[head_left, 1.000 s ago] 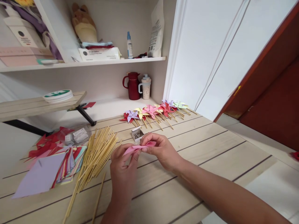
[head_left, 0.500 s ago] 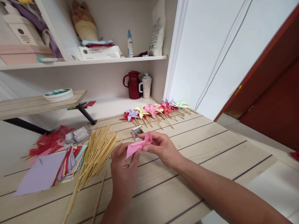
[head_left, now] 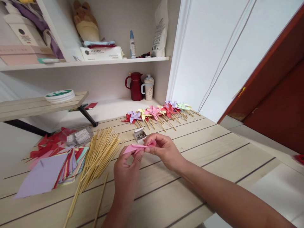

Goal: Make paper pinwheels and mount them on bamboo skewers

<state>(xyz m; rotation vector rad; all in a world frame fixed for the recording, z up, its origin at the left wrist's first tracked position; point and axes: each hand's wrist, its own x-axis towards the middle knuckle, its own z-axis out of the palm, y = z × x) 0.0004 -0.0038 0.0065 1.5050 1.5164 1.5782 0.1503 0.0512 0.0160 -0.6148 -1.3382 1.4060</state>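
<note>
Both hands grip one pink paper pinwheel (head_left: 135,148), partly folded, above the middle of the table. The fingers of my left hand (head_left: 128,166) pinch its near left part from below. My right hand (head_left: 163,150) pinches the curled right end between thumb and fingers. Just behind my hands stands a small open box of metal pins (head_left: 140,135). Left of my left hand lies a heap of thin wooden sticks (head_left: 101,155). Finished paper pinwheels on sticks (head_left: 154,111) lie in a row at the back of the table.
Coloured paper sheets (head_left: 42,174) lie at the left, beside a clear plastic box (head_left: 82,136). A small raised wooden shelf (head_left: 35,106) stands over the table's left rear. A dark red jug (head_left: 136,87) and a speckled cup (head_left: 148,88) stand under the white shelf (head_left: 106,62).
The pink paper has turned in my fingers, its left part now flatter and its right end curled down closer to the centre. My left hand has shifted slightly.
</note>
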